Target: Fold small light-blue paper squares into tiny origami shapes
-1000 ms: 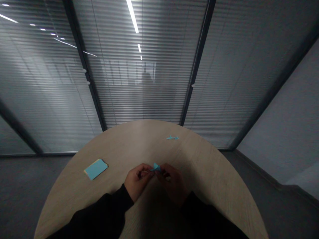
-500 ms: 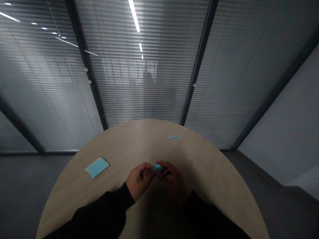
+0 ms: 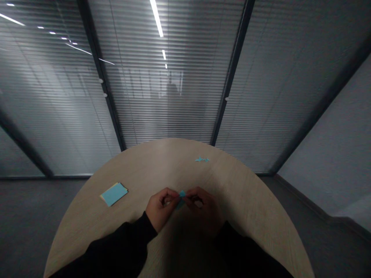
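Glass partition walls (image 3: 165,96) with slatted blinds stand along the far side of the room, and a grey floor (image 3: 37,220) surrounds the rounded surface (image 3: 162,166). Its curved edge arcs from the lower left, past the far side, to the lower right, and both hands work well inside that edge, with wide stretches of pale wood-grain laminate on either side of them.

The left hand (image 3: 160,204) and right hand (image 3: 204,208) come in from black sleeves (image 3: 116,243) and meet near the middle of the view. A small folded piece of blue paper (image 3: 181,199) sits between them. The fingers (image 3: 171,195) of both hands are pressed together, pinching it from opposite sides, with only part of the paper showing. The right hand lies in shadow, so its exact finger placement is hard to make out.

Well to the left of the hands lies a flat stack of blue paper squares (image 3: 114,194) with a yellow edge showing beneath. Toward the far edge lies a flat, pointed blue paper shape (image 3: 202,159).
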The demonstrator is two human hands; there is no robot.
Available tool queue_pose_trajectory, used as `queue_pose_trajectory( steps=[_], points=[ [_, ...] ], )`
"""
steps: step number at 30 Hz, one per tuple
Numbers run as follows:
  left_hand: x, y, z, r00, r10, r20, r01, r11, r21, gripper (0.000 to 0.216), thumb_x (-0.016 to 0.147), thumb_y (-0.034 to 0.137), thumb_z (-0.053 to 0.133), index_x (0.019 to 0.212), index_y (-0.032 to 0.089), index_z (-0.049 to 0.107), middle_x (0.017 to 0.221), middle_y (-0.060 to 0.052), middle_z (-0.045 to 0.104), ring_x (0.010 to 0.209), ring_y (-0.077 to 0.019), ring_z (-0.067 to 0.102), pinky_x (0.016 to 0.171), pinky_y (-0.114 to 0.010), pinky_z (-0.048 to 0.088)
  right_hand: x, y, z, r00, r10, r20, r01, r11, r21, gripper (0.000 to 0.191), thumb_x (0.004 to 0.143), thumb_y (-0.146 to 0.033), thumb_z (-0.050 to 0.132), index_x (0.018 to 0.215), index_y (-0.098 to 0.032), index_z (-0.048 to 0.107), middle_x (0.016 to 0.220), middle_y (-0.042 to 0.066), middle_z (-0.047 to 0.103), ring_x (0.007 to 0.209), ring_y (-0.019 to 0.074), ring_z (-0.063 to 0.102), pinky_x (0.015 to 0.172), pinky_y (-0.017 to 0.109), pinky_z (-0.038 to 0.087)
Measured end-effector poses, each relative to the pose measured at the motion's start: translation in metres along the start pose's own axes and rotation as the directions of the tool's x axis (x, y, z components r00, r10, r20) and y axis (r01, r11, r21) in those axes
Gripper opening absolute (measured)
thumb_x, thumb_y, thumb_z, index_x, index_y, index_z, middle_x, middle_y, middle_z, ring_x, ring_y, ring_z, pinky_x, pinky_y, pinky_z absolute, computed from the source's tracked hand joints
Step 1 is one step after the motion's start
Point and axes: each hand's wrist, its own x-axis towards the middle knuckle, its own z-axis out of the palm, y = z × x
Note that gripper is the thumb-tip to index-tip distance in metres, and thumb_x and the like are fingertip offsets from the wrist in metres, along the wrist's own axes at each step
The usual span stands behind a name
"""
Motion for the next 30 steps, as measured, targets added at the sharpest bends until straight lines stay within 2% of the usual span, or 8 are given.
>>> queue_pose_trajectory(
  steps=[7, 11, 14, 19, 24, 30],
  points=[
    [0.0007, -0.0047, -0.0011, 1.000, -0.013, -0.002, 0.013, 0.999, -0.051, 0.027, 0.077, 0.042, 0.070, 0.081, 0.015, 0.063, 0.057, 0.002, 0.058, 0.050, -0.0091, 0.050, 0.049, -0.020, 0.037, -0.0016, 0.0057, 0.0027, 0.994, 0.113, 0.005, -0.113, 0.984, 0.134, 0.019, 0.083, -0.037, 0.066, 0.082, -0.018, 0.065, 0.082, 0.004, 0.068, 0.073, 0.0165, 0.065, 0.069, 0.028, 0.053],
    [0.0005, -0.0032, -0.0006, 0.999, -0.050, 0.002, 0.050, 0.994, -0.093, 0.028, 0.076, 0.042, 0.070, 0.081, 0.016, 0.060, 0.051, 0.007, 0.049, 0.045, -0.0064, 0.041, 0.046, -0.018, 0.031, -0.0013, 0.0047, 0.0036, 0.977, 0.213, 0.020, -0.213, 0.955, 0.207, 0.025, 0.080, -0.042, 0.069, 0.078, -0.018, 0.064, 0.076, 0.003, 0.067, 0.069, 0.0166, 0.064, 0.065, 0.027, 0.052],
    [0.0007, -0.0019, 0.0003, 0.998, -0.055, 0.006, 0.056, 0.991, -0.118, 0.030, 0.075, 0.042, 0.071, 0.080, 0.016, 0.059, 0.051, 0.007, 0.048, 0.044, -0.0059, 0.039, 0.046, -0.018, 0.030, -0.0006, 0.0041, 0.0050, 0.962, 0.273, 0.013, -0.266, 0.923, 0.278, 0.029, 0.075, -0.044, 0.073, 0.073, -0.018, 0.060, 0.078, 0.003, 0.067, 0.069, 0.0161, 0.063, 0.063, 0.027, 0.051],
    [0.0021, -0.0028, 0.0011, 0.993, -0.100, 0.064, 0.110, 0.978, -0.178, 0.033, 0.074, 0.045, 0.072, 0.081, 0.016, 0.057, 0.054, 0.005, 0.055, 0.044, -0.0070, 0.045, 0.046, -0.019, 0.033, -0.0001, 0.0029, 0.0056, 0.968, 0.250, 0.012, -0.243, 0.923, 0.298, 0.031, 0.075, -0.045, 0.073, 0.071, -0.019, 0.057, 0.081, 0.003, 0.066, 0.070, 0.0155, 0.062, 0.064, 0.027, 0.051],
    [0.0047, -0.0034, -0.0002, 0.997, -0.066, 0.044, 0.074, 0.969, -0.236, 0.041, 0.069, 0.041, 0.077, 0.097, 0.015, 0.060, 0.076, -0.001, 0.065, 0.058, -0.0092, 0.056, 0.055, -0.021, 0.042, -0.0008, 0.0001, 0.0045, 0.973, 0.231, 0.025, -0.229, 0.937, 0.262, 0.028, 0.076, -0.043, 0.072, 0.073, -0.019, 0.057, 0.079, 0.002, 0.065, 0.067, 0.0142, 0.061, 0.063, 0.026, 0.051],
    [0.0066, -0.0063, -0.0009, 0.997, -0.055, 0.044, 0.062, 0.982, -0.178, 0.041, 0.072, 0.044, 0.074, 0.099, 0.014, 0.064, 0.075, -0.003, 0.065, 0.062, -0.0122, 0.059, 0.060, -0.024, 0.045, -0.0003, 0.0012, 0.0054, 0.970, 0.242, 0.028, -0.241, 0.933, 0.269, 0.025, 0.076, -0.038, 0.072, 0.074, -0.019, 0.056, 0.072, -0.001, 0.062, 0.065, 0.0136, 0.059, 0.061, 0.025, 0.048]
  ],
)
